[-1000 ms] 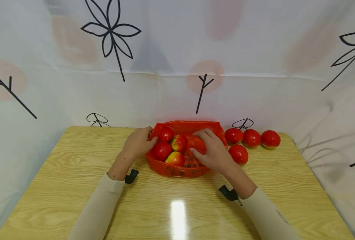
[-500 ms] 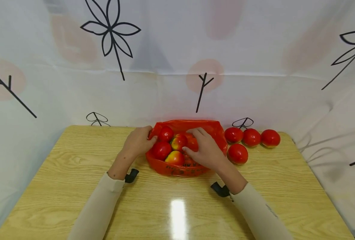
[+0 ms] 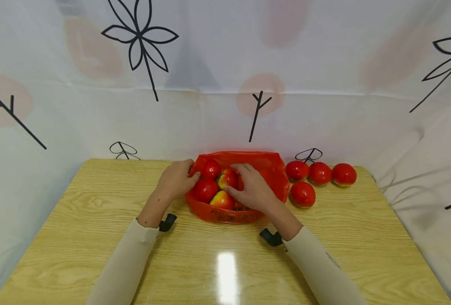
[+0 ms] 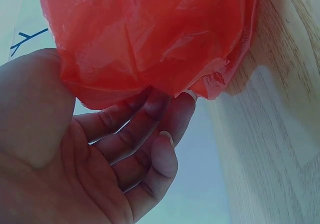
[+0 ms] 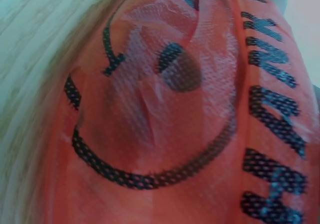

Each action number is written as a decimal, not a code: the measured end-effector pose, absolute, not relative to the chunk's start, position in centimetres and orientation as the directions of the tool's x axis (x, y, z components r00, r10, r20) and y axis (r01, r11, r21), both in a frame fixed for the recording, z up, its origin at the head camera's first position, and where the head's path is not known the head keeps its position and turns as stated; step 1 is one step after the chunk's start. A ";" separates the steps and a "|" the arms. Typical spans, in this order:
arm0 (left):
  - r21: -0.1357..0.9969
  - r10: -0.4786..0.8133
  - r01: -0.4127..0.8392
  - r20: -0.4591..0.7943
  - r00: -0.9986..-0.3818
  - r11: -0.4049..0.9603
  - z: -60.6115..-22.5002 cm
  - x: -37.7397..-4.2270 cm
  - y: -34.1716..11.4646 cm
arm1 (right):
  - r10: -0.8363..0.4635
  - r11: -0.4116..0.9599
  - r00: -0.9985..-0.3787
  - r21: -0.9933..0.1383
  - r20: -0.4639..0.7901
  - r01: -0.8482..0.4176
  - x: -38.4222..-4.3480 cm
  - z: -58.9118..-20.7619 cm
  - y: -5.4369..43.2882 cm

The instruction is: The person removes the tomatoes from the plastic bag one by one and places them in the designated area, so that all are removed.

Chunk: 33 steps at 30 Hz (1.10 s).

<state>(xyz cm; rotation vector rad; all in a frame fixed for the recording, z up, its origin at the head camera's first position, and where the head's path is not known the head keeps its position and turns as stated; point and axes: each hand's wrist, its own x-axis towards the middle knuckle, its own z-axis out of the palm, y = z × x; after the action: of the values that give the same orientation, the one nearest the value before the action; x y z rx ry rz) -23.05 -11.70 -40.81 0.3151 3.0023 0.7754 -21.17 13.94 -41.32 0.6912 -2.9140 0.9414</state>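
A red plastic bag stands with its mouth wide, near the table's far edge. My left hand grips its left rim; in the left wrist view the thumb lies on one side of the bag and fingertips reach behind it. Inside are two red fruits, a yellow-red fruit and a red-and-yellow apple. My right hand reaches into the bag, thumb and fingers curled round the red-and-yellow apple. The right wrist view shows only the bag's printed outside, hiding the fingers.
Several shiny red fruits rest on the wooden table right of the bag, one close beside it. A white patterned cloth hangs behind the table.
My right hand has moved left inside the bag, from its middle to the red-and-yellow apple. My left hand keeps its grip on the rim. The fruits have not moved.
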 end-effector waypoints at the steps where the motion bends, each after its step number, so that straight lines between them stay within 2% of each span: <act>1: 0.482 0.202 0.189 0.026 -0.979 0.855 -40.8 -23.1 -11.7 | -0.406 0.726 -0.905 -0.556 0.129 -0.405 -21.3 -41.4 13.9; 18: 0.476 0.207 0.197 0.033 -0.978 0.857 -40.7 -23.1 -11.7 | -0.398 0.725 -0.915 -0.586 0.070 -0.361 -22.2 -42.7 13.6; 33: 0.475 0.212 0.205 0.039 -0.976 0.856 -40.8 -23.1 -11.7 | -0.384 0.720 -0.918 -0.591 0.098 -0.364 -22.3 -42.8 13.7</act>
<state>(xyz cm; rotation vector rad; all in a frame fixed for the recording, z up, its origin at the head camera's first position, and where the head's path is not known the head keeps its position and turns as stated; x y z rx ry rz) -23.15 -11.75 -40.84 0.3385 3.0116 0.7683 -22.31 13.67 -42.82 0.6395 -2.9427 1.0001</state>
